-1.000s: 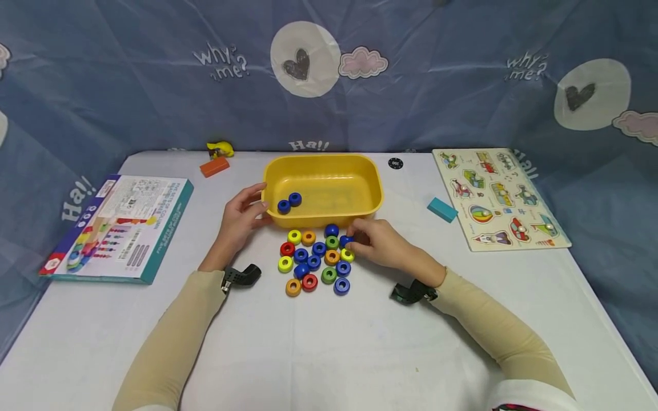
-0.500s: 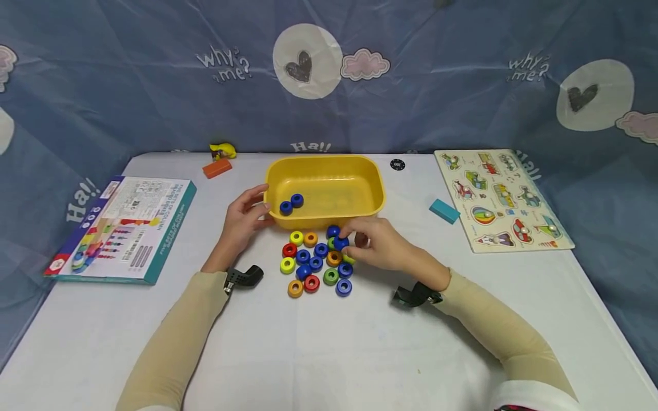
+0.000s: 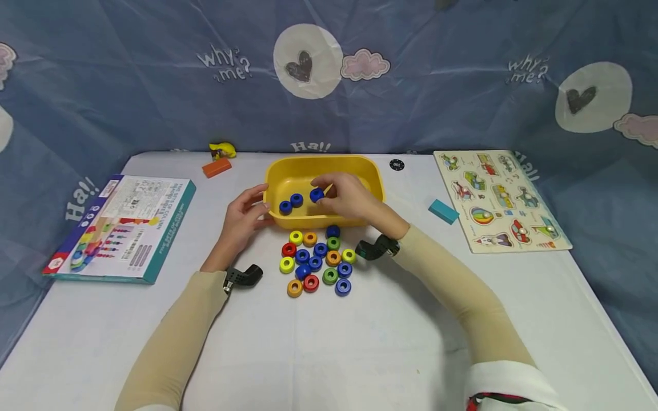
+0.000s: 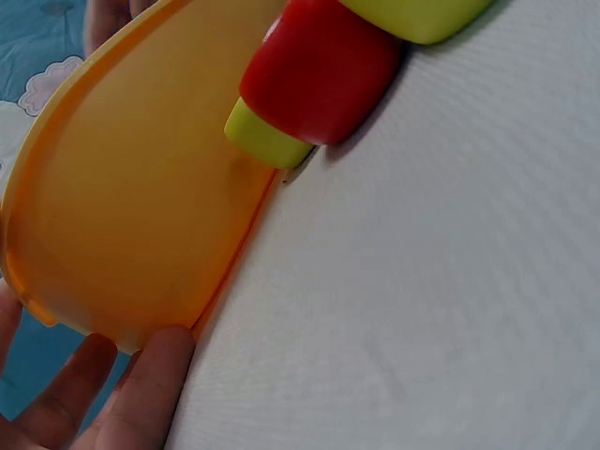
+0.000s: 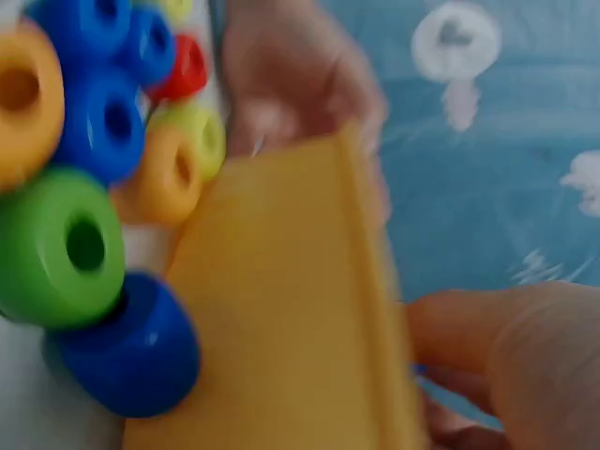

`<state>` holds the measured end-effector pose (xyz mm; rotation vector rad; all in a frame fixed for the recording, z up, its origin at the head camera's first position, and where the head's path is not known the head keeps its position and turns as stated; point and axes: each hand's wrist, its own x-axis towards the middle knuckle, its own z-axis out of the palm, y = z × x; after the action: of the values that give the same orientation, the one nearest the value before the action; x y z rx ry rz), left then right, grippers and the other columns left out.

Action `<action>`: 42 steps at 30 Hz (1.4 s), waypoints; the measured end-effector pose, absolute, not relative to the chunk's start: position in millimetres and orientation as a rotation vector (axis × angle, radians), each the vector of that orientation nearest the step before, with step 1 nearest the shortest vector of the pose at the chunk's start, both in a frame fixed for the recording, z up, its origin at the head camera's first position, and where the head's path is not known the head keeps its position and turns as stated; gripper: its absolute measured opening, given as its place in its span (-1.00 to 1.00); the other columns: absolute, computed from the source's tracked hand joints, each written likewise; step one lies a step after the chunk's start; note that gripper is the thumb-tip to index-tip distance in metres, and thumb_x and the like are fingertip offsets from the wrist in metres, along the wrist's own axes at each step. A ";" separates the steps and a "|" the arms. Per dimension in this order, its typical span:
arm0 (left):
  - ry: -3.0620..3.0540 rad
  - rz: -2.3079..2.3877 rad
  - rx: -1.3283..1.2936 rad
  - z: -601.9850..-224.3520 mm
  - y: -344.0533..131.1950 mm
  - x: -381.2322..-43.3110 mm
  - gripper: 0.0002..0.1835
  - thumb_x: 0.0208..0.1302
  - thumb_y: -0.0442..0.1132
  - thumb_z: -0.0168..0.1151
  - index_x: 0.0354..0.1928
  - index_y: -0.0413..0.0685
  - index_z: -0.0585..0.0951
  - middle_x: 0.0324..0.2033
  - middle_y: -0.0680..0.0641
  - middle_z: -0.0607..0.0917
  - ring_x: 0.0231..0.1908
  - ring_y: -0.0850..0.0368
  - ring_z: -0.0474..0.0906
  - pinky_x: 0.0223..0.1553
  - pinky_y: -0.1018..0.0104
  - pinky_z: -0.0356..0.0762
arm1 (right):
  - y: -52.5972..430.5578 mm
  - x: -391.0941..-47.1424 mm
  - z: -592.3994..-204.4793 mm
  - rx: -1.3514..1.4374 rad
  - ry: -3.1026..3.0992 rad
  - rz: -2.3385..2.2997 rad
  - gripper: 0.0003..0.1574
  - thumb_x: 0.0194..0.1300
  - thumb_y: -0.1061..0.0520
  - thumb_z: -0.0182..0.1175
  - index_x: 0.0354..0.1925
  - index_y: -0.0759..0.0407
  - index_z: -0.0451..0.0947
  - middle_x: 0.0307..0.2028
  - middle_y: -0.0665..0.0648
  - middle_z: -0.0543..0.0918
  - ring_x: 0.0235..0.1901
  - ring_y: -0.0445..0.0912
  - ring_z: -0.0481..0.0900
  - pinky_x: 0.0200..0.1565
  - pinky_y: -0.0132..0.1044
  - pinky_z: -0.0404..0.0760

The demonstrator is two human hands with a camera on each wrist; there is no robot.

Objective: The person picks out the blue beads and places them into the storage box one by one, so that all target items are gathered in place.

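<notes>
A yellow plastic tub stands at the back middle of the table, with two blue beads inside on its left. My left hand touches the tub's left end; in the left wrist view its fingers rest against the outer wall. Over the tub, my right hand pinches a blue ring-shaped bead between thumb and fingers. In the right wrist view the tub's wall mostly hides that bead. In front of the tub lie several loose beads, among them a green bead and a red bead.
A toy box lies at the left, and a wooden peg puzzle board at the right. Near the back are an orange block, a small yellow toy and a black chip. A teal block lies beside the board.
My right hand has lifted the blue bead from the right of the loose beads and carried it back and left over the tub. My left hand has stayed at the tub's end.
</notes>
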<state>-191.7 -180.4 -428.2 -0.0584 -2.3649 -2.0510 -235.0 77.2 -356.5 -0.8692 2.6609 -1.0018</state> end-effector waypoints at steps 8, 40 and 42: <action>-2.357 -2.080 -0.059 -428.0 -180.3 -192.7 -0.48 0.42 -0.19 0.10 0.39 0.10 0.36 0.31 -0.16 0.38 0.15 -0.01 0.47 -0.09 0.38 0.70 | 48.6 -268.8 -379.1 -0.802 2.551 -0.789 -0.57 0.23 0.23 0.31 0.09 0.25 0.60 -0.04 0.16 0.69 -0.09 -0.06 0.60 0.10 -0.27 0.65; -2.362 -2.072 -0.059 -429.7 -180.9 -194.7 -0.50 0.41 -0.19 0.10 0.38 0.08 0.37 0.30 -0.16 0.39 0.15 -0.05 0.48 -0.10 0.39 0.70 | 71.1 -234.0 -359.5 -0.995 2.604 -1.124 -0.59 0.25 0.13 0.27 0.07 0.19 0.57 -0.03 0.18 0.67 -0.33 -0.08 0.57 -0.19 -0.32 0.65; -2.364 -2.063 -0.057 -429.4 -180.9 -194.6 -0.50 0.41 -0.19 0.10 0.37 0.10 0.38 0.30 -0.15 0.39 0.15 -0.04 0.48 -0.11 0.40 0.70 | 76.3 -221.0 -355.4 -1.101 2.579 -1.153 -0.62 0.25 0.15 0.28 0.04 0.20 0.58 -0.05 0.19 0.69 -0.39 -0.12 0.57 -0.24 -0.34 0.66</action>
<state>-194.6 -180.9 -429.4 -0.0565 -2.3642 -2.0634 -221.0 76.3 -355.4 -1.1013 2.5795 -1.1528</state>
